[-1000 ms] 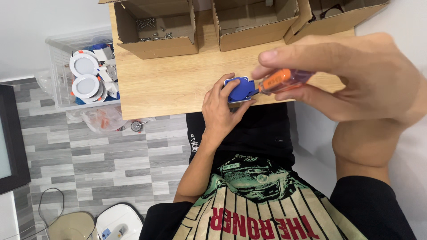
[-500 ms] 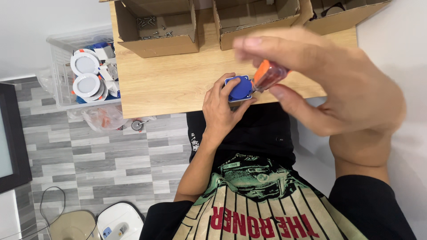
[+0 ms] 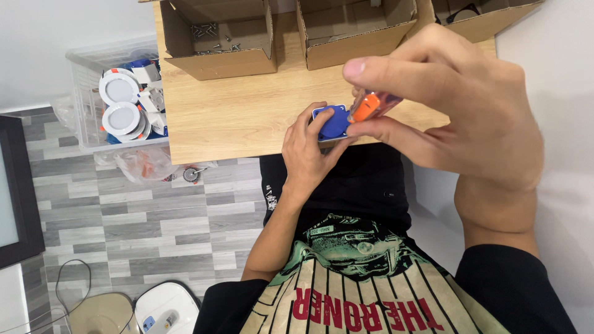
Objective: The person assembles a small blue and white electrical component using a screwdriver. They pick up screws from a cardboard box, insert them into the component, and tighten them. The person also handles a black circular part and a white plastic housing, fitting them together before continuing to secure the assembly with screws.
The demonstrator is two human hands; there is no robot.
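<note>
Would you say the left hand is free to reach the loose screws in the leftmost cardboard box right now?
Probably not as it stands: the left hand grips the blue part. The box is open-topped and the wooden table between looks unobstructed.

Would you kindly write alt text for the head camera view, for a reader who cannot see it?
Seen from above, the left hand holds a small blue part at the edge of a wooden table, while the right hand presses an orange-handled screwdriver onto it. Open cardboard boxes line the table's far side.
</note>
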